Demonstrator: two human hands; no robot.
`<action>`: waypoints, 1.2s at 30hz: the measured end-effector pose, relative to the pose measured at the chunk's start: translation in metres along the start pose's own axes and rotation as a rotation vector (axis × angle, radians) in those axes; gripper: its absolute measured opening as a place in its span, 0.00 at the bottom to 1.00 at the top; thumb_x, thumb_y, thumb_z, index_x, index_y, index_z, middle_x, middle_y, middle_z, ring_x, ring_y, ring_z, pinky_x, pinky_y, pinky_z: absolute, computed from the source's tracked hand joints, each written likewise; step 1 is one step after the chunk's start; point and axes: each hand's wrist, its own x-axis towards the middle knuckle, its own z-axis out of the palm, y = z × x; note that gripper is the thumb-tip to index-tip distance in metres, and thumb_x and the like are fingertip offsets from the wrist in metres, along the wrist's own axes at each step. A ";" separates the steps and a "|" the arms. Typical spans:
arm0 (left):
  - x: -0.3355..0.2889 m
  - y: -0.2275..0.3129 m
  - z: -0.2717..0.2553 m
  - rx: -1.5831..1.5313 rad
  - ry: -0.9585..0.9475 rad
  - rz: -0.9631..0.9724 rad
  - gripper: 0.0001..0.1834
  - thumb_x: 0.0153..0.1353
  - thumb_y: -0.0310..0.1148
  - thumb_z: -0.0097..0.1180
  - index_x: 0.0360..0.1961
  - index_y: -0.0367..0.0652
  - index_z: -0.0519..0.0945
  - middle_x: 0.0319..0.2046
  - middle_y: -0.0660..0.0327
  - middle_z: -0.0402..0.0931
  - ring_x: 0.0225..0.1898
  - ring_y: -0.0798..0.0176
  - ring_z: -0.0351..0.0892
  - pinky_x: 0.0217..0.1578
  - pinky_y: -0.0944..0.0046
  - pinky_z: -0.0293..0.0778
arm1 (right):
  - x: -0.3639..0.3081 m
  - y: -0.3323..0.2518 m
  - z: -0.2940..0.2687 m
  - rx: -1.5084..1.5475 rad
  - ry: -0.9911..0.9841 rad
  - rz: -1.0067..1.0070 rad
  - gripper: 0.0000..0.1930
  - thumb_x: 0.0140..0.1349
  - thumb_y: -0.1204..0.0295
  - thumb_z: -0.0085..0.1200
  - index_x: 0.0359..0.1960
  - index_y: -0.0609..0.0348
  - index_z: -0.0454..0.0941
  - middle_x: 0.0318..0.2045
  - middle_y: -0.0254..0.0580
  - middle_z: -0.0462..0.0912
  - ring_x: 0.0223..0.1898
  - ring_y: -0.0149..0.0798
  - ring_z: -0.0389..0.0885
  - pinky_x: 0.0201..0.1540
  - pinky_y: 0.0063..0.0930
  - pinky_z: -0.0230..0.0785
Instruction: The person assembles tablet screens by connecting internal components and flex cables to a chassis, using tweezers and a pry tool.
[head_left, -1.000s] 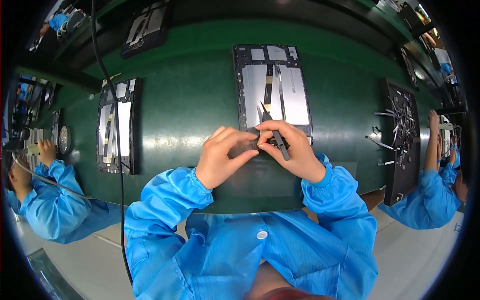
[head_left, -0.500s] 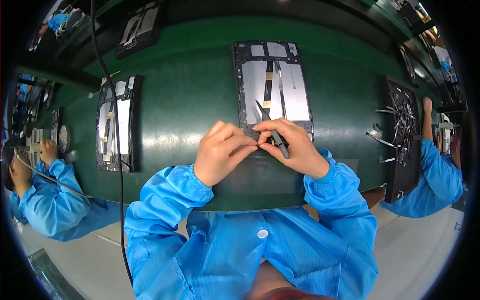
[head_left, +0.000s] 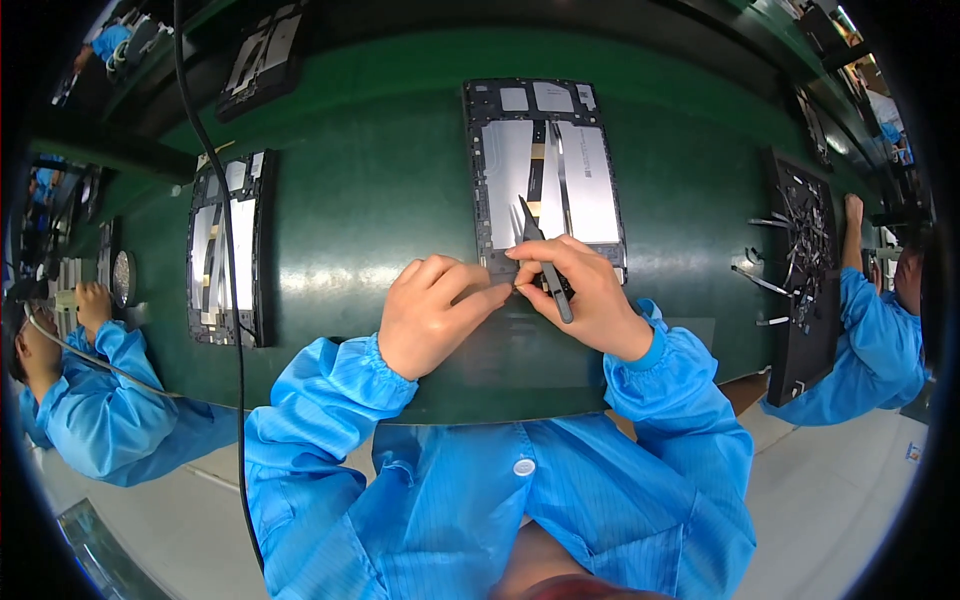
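Observation:
An opened tablet (head_left: 590, 185) lies on the green bench straight ahead, its silver inside facing up and a dark ribbon cable (head_left: 537, 178) running down it. My right hand (head_left: 598, 305) grips dark tweezers (head_left: 556, 288), whose tips point away over the tablet's lower half. At the tablet's near edge, my left hand (head_left: 432, 318) is closed in a pinch, its fingertips close to my right fingertips. Whatever sits between those left fingers is too small or hidden to make out.
Another opened tablet (head_left: 251, 250) lies to the left behind a hanging black cable (head_left: 237, 300). At right stands a black tray (head_left: 803, 350) heaped with small parts and strips. Co-workers in blue sleeves sit at left (head_left: 110, 420) and right (head_left: 880, 340).
My left hand has drawn slightly left, its fingertips a little farther from the right ones. The tweezers have turned somewhat more upright in my right hand.

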 end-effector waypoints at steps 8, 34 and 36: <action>-0.004 -0.007 -0.009 0.131 -0.078 0.150 0.21 0.45 0.30 0.62 0.44 0.54 0.88 0.43 0.68 0.82 0.40 0.62 0.79 0.37 0.63 0.74 | 0.000 0.001 0.001 -0.010 0.005 0.000 0.26 0.50 0.86 0.66 0.53 0.56 0.78 0.32 0.36 0.85 0.37 0.41 0.80 0.41 0.35 0.73; -0.002 0.000 -0.003 0.098 -0.158 0.100 0.25 0.47 0.30 0.59 0.50 0.50 0.85 0.44 0.63 0.77 0.42 0.61 0.78 0.40 0.63 0.74 | -0.045 0.000 -0.021 0.543 0.090 0.378 0.15 0.74 0.75 0.46 0.56 0.68 0.79 0.36 0.43 0.84 0.30 0.27 0.80 0.35 0.19 0.76; -0.003 -0.001 -0.003 0.093 -0.163 0.090 0.24 0.48 0.30 0.59 0.50 0.50 0.85 0.44 0.63 0.77 0.42 0.61 0.78 0.40 0.63 0.74 | -0.041 0.004 -0.020 0.405 0.035 0.223 0.14 0.72 0.77 0.49 0.55 0.68 0.80 0.37 0.44 0.85 0.32 0.28 0.83 0.35 0.20 0.77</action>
